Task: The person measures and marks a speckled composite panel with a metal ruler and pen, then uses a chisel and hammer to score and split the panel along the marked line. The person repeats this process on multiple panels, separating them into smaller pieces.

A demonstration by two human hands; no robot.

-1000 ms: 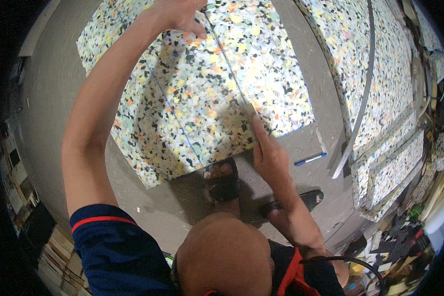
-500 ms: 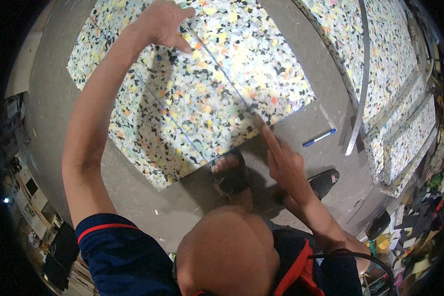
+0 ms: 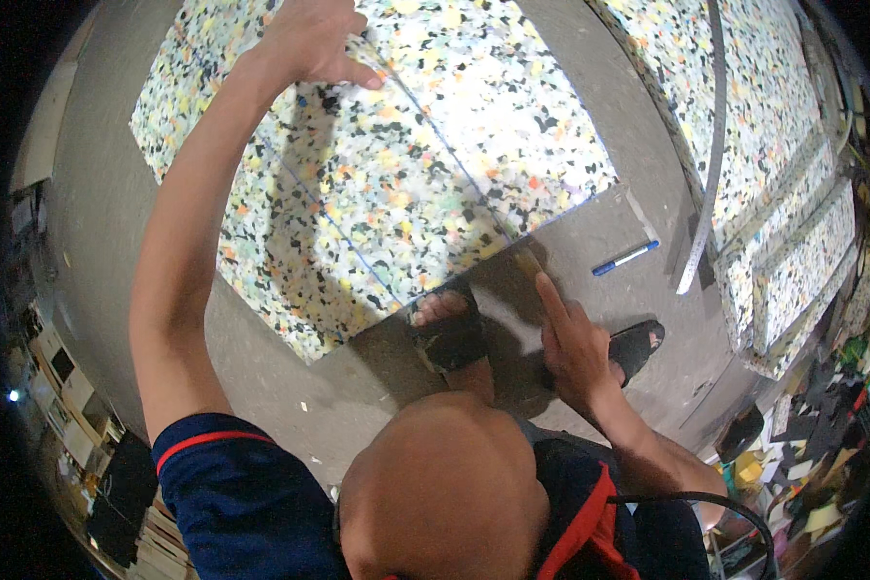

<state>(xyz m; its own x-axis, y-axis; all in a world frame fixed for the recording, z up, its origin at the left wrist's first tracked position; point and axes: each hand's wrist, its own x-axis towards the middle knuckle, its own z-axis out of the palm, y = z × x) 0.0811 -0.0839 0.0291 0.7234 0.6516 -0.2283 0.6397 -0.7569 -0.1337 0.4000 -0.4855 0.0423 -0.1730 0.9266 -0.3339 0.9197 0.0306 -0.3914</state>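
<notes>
A thick sheet of speckled multicolour foam (image 3: 454,208) lies on the floor in front of me. My left hand (image 3: 314,43) presses on its far part, thumb and fingers spread. From beside that hand a dark line, like a slit, runs toward the near right edge; a thinner blue line crosses the sheet further left. My right hand (image 3: 575,353) is wrapped round a knife (image 3: 528,259), index finger stretched along it. Its blurred narrow blade points at the near edge, where the dark line ends. The handle is hidden in my palm.
A blue-capped pen (image 3: 625,258) lies on the floor to the right. Beyond it, a long metal ruler (image 3: 713,164) rests against more foam sheets (image 3: 768,87). Scraps (image 3: 802,464) pile up at lower right. My sandalled feet (image 3: 449,333) stand close to the sheet.
My right hand has drawn the knife back toward me, from over the foam to its near edge. My left hand stays at nearly the same place, its thumb shifted slightly.
</notes>
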